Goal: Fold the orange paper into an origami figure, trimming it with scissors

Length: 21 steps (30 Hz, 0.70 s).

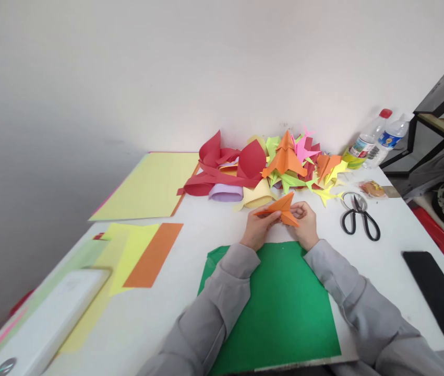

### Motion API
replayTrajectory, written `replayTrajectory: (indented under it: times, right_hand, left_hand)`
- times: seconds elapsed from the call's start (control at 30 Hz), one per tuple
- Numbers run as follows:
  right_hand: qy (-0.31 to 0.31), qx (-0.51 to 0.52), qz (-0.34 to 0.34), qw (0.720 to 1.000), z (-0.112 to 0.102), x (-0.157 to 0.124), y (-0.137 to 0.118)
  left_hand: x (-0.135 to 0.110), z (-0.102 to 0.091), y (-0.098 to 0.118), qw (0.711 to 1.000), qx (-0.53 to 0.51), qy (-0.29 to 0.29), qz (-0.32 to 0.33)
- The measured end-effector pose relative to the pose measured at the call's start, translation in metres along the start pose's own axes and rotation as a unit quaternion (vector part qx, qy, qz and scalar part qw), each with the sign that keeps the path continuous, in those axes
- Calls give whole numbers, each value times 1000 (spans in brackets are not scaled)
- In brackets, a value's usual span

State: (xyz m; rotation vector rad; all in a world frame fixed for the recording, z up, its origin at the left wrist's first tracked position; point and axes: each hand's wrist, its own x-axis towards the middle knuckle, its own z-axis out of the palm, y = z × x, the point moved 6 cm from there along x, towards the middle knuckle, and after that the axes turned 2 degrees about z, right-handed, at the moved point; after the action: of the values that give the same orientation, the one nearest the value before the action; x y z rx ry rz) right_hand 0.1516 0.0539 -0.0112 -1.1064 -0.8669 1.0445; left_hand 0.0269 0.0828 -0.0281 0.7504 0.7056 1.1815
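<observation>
An orange folded paper plane (pixel 283 205) is held up between both hands, over the far edge of a green mat (pixel 284 303). My left hand (pixel 259 228) pinches it from the left, thumb on the near side. On the other side my right hand (pixel 304 222) closes its fingertips on the plane's right part. The plane's point aims up and to the right, and some of its folds are hidden by the fingers. Just beyond the hands lies a pile of folded paper shapes, with a large orange paper plane (pixel 285 156) on top.
Black-handled scissors (pixel 360 219) and a black phone (pixel 436 295) lie to the right. Two bottles (pixel 366 138) stand at the back right. Red curled paper (pixel 222 172), yellow sheets (pixel 143 183), an orange strip (pixel 155 256) and a white device (pixel 57 318) occupy the left.
</observation>
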Motion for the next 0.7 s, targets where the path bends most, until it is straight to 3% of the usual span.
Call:
replayTrajectory:
  times: [0.2,0.43,0.7]
  right_hand:
    - [0,10,23,1000,0,1,5]
    - [-3,19,45,999,1,2,10]
    - [-105,-43,66,991,9,1,14]
  left_hand:
    - [-2,7,1,999,7,-31,-18]
    - [-2,5,5,1000,9,-23,7]
    - [1,-3,3,1000,22,10,12]
